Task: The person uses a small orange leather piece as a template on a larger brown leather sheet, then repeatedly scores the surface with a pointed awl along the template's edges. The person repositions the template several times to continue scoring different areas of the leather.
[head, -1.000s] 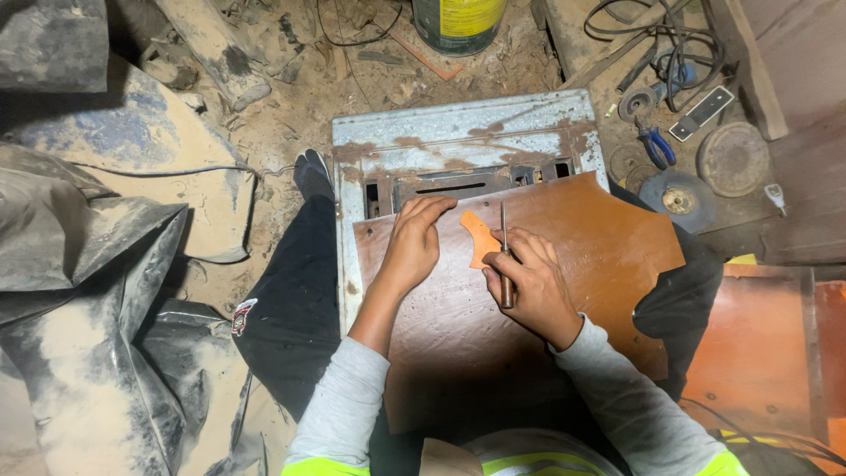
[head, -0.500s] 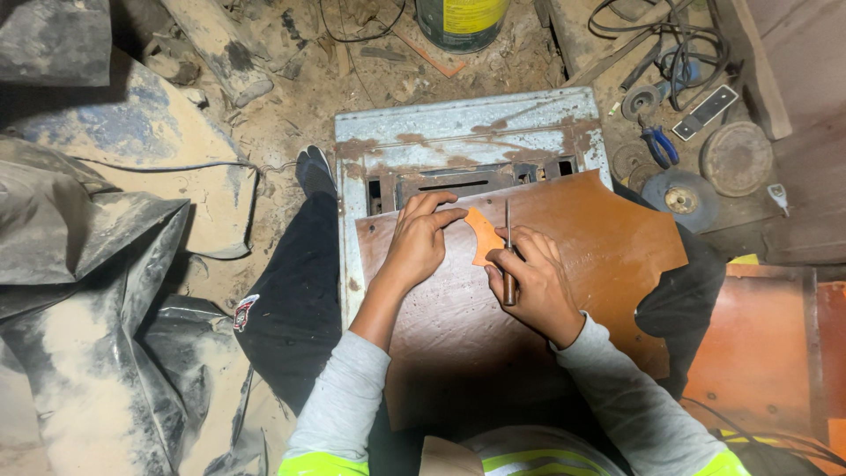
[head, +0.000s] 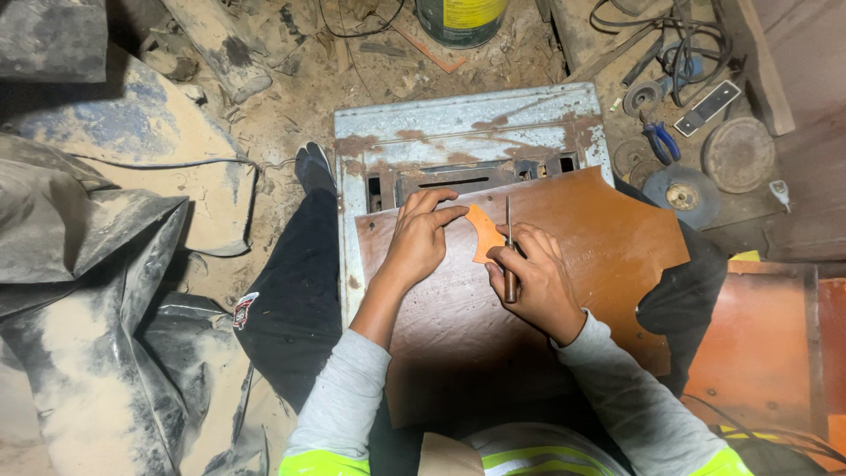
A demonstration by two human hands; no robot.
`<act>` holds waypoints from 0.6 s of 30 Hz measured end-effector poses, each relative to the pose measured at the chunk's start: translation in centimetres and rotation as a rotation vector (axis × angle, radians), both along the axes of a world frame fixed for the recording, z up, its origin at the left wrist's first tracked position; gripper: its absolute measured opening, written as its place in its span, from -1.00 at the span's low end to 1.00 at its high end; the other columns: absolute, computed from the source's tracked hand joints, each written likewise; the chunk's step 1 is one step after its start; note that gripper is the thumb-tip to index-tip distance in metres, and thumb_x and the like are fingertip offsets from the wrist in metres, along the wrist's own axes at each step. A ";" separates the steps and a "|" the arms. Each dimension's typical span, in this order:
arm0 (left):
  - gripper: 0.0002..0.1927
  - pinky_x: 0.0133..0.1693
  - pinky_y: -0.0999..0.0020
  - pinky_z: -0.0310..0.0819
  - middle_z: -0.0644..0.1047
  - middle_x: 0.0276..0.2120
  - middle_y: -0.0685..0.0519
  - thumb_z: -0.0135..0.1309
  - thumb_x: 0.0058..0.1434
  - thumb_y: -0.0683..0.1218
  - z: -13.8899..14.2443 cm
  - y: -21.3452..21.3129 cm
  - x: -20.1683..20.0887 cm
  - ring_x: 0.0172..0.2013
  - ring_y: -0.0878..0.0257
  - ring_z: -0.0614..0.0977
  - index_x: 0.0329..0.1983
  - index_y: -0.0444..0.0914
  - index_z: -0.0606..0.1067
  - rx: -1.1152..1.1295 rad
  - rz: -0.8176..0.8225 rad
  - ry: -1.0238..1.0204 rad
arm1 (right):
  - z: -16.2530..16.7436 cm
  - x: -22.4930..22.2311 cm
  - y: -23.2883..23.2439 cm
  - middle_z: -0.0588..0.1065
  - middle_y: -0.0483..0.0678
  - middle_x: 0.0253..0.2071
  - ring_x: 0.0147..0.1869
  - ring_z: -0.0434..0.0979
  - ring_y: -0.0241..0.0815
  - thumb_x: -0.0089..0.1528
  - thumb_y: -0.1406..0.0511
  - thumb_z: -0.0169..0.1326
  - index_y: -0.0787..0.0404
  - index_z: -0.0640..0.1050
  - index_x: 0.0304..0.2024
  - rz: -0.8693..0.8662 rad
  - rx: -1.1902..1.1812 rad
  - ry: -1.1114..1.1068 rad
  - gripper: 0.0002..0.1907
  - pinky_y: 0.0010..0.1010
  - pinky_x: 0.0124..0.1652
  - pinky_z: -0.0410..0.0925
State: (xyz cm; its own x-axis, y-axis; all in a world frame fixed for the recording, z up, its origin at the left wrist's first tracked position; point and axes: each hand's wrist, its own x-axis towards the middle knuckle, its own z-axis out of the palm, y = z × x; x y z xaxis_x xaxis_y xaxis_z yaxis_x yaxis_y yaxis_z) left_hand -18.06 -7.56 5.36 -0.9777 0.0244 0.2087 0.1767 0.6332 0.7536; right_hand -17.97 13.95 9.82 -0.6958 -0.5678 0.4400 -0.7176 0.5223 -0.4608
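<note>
On the far left, dusty grey tarpaulin (head: 97, 291) covers the ground, with sandy dirt floor (head: 291, 97) beyond it. My dark trouser leg (head: 295, 291) runs along the left edge of the work surface, and the shoe (head: 315, 167) points away from me.

My left hand (head: 419, 242) lies palm down on the brown board (head: 582, 256). Its fingers are spread flat and grasp nothing; the fingertips press on the left edge of a small orange cut-out (head: 485, 234), pinning it to the board.

The orange cut-out lies on the upper middle part of the board, between my two hands and touching both.

My right hand (head: 538, 282) is closed around the wooden handle of an awl (head: 509, 251). The thin metal shaft points away from me, just beside the right edge of the cut-out.

The board rests on a worn, pale metal table (head: 458, 132), whose far edge shows a slot.

Far beyond the table stands a yellow-and-dark can (head: 463, 18). On the far right lie blue-handled pliers (head: 659, 141), round discs (head: 683, 194) and tangled cables (head: 670, 35).
</note>
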 end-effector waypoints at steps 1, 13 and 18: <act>-0.52 0.31 0.16 0.20 0.52 0.15 0.03 -0.08 0.12 -0.42 0.0 0.0 0.0 0.25 0.05 0.41 -0.02 -0.20 0.66 0.001 -0.001 -0.002 | 0.0 0.0 0.0 0.51 0.09 0.00 0.17 0.46 0.10 0.11 0.34 0.25 0.19 0.58 -0.25 -0.001 -0.001 -0.001 -0.83 -0.13 0.11 0.27; -0.47 0.34 0.14 0.25 0.53 0.16 -0.04 -0.18 0.12 -0.45 0.0 -0.7 -0.2 0.25 0.03 0.45 0.05 -0.26 0.60 0.118 0.004 -0.044 | 0.0 0.1 -0.2 0.51 0.10 -0.03 0.16 0.45 0.11 0.11 0.34 0.25 0.19 0.58 -0.25 -0.014 0.012 0.012 -0.83 -0.13 0.11 0.27; -0.54 0.36 -0.01 0.16 0.55 0.15 -0.10 -0.16 0.16 -0.41 0.5 1.1 0.5 0.27 -0.07 0.44 0.03 -0.30 0.61 -0.121 -0.011 0.146 | -0.1 0.0 -0.2 0.50 0.11 -0.03 0.15 0.45 0.11 0.10 0.34 0.25 0.19 0.58 -0.25 -0.020 0.013 0.001 -0.83 -0.13 0.09 0.28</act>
State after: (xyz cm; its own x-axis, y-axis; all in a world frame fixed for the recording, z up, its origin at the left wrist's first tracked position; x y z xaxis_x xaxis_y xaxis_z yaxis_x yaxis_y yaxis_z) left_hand -17.53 -6.50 5.83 -0.9367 0.0686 0.3435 0.2862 0.7151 0.6377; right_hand -17.95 13.79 9.73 -0.7067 -0.5592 0.4334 -0.7073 0.5426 -0.4531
